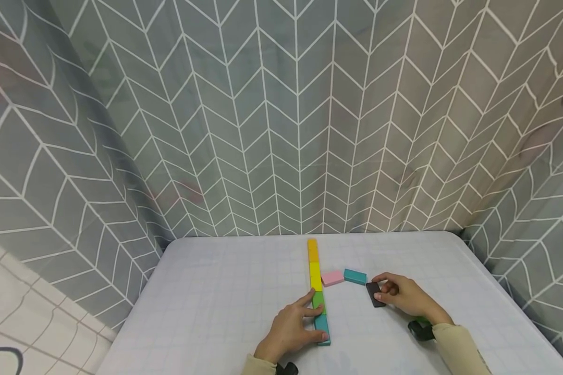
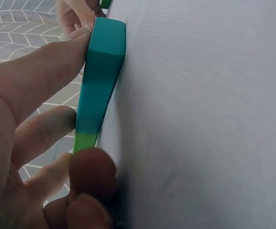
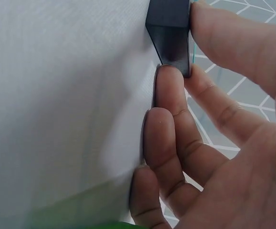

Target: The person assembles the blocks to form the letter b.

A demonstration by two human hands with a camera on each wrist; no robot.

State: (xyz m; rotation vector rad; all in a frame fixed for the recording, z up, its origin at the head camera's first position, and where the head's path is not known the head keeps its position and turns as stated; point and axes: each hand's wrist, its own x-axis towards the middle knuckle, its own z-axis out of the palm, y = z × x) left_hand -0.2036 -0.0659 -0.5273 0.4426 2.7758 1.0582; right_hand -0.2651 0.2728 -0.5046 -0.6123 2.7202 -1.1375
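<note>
A straight row of blocks runs front to back: orange (image 1: pixel 313 250), yellow (image 1: pixel 315 275), green (image 1: pixel 316 300) and teal (image 1: pixel 320 323). My left hand (image 1: pixel 291 326) rests along the near part, thumb on the teal block and extended fingers at the green one. Right of the row, a pink block (image 1: pixel 333 277) lies beside the yellow one, followed by a second teal block (image 1: pixel 355 276). My right hand (image 1: pixel 405 295) pinches a black block (image 3: pixel 168 28) on the table by that block's right end, between thumb and fingertips. Its other fingers curl beneath, close over the tabletop.
Everything lies on a table covered with a pale, faintly gridded cloth (image 1: pixel 216 291). Its far edge meets a grey curtain (image 1: pixel 281 130) with white lines, which also hangs at both sides. White tiles (image 1: pixel 37 312) show at the lower left.
</note>
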